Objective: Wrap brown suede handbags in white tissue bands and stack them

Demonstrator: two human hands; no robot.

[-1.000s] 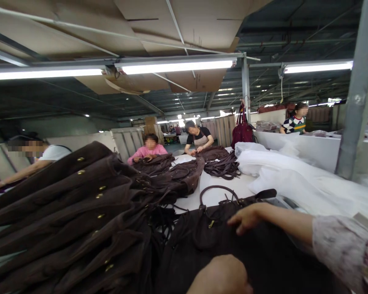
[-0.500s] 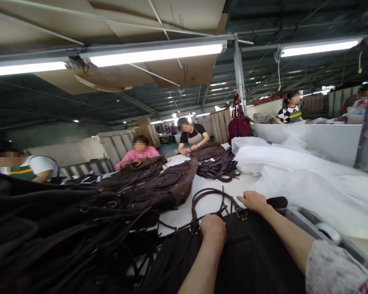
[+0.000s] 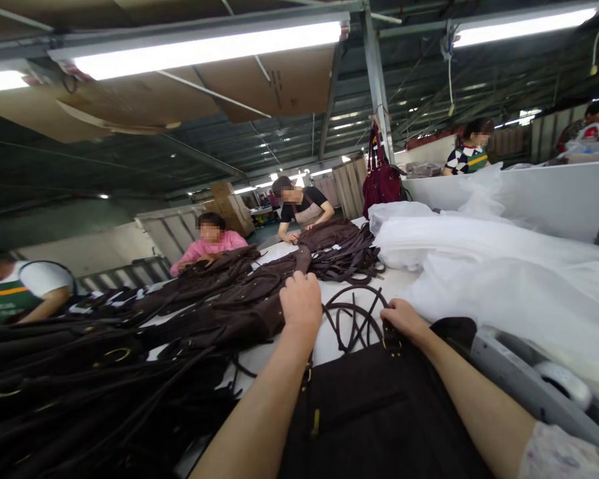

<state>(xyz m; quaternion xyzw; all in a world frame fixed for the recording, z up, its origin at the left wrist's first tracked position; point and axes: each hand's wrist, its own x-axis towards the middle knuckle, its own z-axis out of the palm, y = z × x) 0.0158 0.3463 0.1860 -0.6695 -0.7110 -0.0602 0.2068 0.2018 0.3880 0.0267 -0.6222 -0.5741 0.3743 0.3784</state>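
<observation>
A dark brown handbag (image 3: 369, 412) with brass buckles lies in front of me, its top edge facing away. My right hand (image 3: 404, 320) is closed on the bag's handle (image 3: 354, 290), just above the right buckle. My left hand (image 3: 302, 301) is raised over the bag's upper left corner, fingers curled into a fist beside the left end of the handle loop. What it grips is hidden behind the fingers. Thin dark straps (image 3: 353, 326) cross on the white table between my hands.
Dark bags are heaped at left (image 3: 104, 392), with more brown bags (image 3: 259, 293) beyond. White plastic sheeting (image 3: 484, 266) covers the right side, near a grey metal piece (image 3: 519, 372). Several people work around the table. A maroon bag (image 3: 382, 186) hangs from a post.
My left hand has lifted from the bag's top edge and moved forward and left. My right hand has come in onto the handle's base. The view has tipped down slightly.
</observation>
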